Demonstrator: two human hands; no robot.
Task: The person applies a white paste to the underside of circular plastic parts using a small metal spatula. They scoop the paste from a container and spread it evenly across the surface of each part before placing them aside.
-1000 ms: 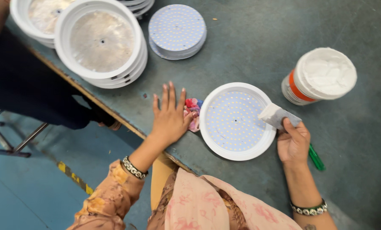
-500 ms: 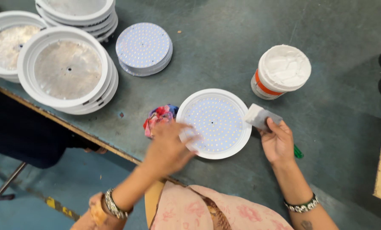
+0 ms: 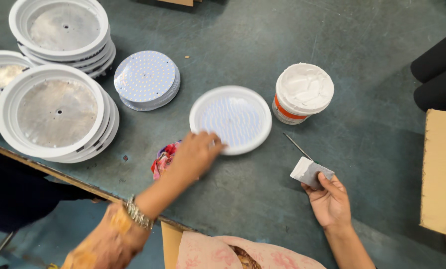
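Two hands busy: left hand (image 3: 195, 155) lies loosely open, blurred, on the near rim of the white disc (image 3: 231, 119), while right hand (image 3: 328, 201) pinches a grey block (image 3: 310, 172); looks like mid-positioning, next needs steadying.

Worn grey-green worktable (image 3: 362, 60) with scuffed surface, lit evenly from above. Its wood-trimmed front edge (image 3: 58, 175) runs just left of the left wrist, above a blue-grey floor (image 3: 38, 239). A brown cardboard box (image 3: 441, 174) stands right of the right hand.
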